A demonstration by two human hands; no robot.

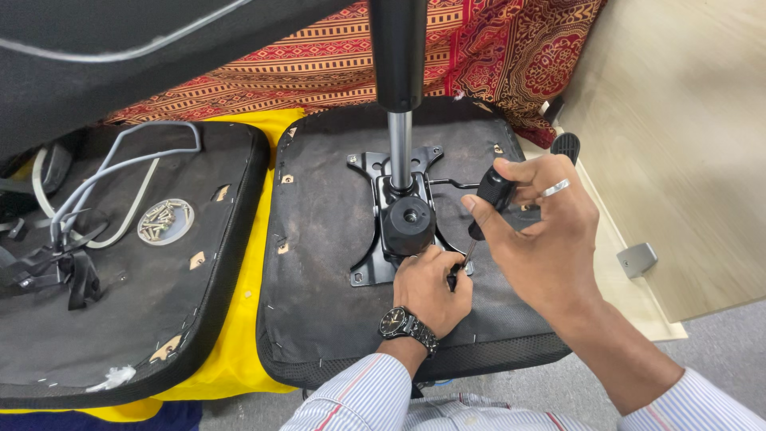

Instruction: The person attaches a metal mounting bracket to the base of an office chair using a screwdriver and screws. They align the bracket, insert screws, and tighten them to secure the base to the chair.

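Observation:
An upturned office chair seat [319, 239] lies in front of me, its black metal tilt mechanism [407, 223] bolted on with a gas lift cylinder [399, 64] rising from it. My right hand [542, 239] grips a black-handled screwdriver [491, 199], tilted down toward the plate's near right corner. My left hand [427, 287], wearing a wristwatch, pinches the screwdriver's tip at that corner; the screw itself is hidden by my fingers.
A second black seat panel [120, 319] lies to the left on yellow cloth [239, 335], bearing a round dish of screws [165, 221] and grey tubing with straps [80, 215]. A patterned red cloth [495, 48] is behind; a beige wall panel [678, 144] is at right.

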